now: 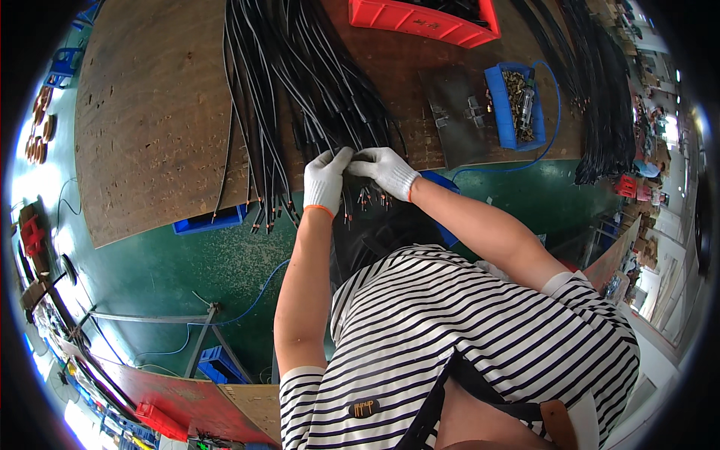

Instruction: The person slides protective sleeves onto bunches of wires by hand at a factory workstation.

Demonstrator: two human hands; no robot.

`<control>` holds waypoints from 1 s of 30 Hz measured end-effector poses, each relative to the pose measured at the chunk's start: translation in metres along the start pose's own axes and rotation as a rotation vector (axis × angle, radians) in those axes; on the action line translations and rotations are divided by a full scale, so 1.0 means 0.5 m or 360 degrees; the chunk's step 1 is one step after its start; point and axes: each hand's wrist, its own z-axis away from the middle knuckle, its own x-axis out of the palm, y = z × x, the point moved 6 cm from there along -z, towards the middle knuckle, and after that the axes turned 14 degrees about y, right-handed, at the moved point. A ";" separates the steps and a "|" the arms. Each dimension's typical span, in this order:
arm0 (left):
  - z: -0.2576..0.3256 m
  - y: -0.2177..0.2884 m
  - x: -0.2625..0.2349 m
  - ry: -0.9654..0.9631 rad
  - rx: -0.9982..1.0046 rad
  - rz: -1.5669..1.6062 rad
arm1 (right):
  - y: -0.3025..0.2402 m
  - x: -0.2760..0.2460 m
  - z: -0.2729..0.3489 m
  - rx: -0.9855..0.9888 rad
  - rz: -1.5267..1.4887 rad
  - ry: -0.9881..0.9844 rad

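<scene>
A thick bundle of black cables (259, 82) lies over the table, with its stripped ends, showing copper and coloured cores, hanging past the near edge. My left hand (324, 180), in a white knit glove with an orange cuff, has thumb and fingers pinched on a black cable at the bundle's right part. Close against it, my gloved right hand (384, 172) is closed on the same cable or one beside it; the fingertips cover the exact spot. Below both hands dangle several bare cable ends (365, 196).
A brown wooden table (142, 112) carries the cables. To the right are a dark plate with metal fittings (452, 120) and a blue bin (499, 112) of small brass parts. A red crate (427, 22) stands farther back. More black cables (607, 112) hang at far right.
</scene>
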 end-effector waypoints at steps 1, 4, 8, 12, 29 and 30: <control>-0.008 -0.016 -0.014 0.0017 0.0001 0.0005 | -0.004 0.013 -0.015 -0.0040 -0.0033 0.0016; -0.009 -0.029 -0.061 0.0212 0.0016 -0.0078 | -0.019 0.043 -0.072 -0.0132 0.0092 0.0046; -0.011 -0.038 -0.107 0.0434 0.0091 0.0145 | -0.070 0.095 -0.145 -0.0230 0.0334 0.0079; -0.009 -0.024 -0.126 0.0328 -0.0144 0.0239 | -0.108 0.114 -0.229 -0.0199 0.0357 0.0256; 0.007 0.024 -0.038 0.0039 0.0076 0.0479 | -0.096 -0.107 0.062 -0.0719 0.1188 -0.0141; 0.009 0.026 -0.028 0.0033 0.0111 0.0552 | -0.084 -0.114 0.071 -0.0766 0.1250 -0.0213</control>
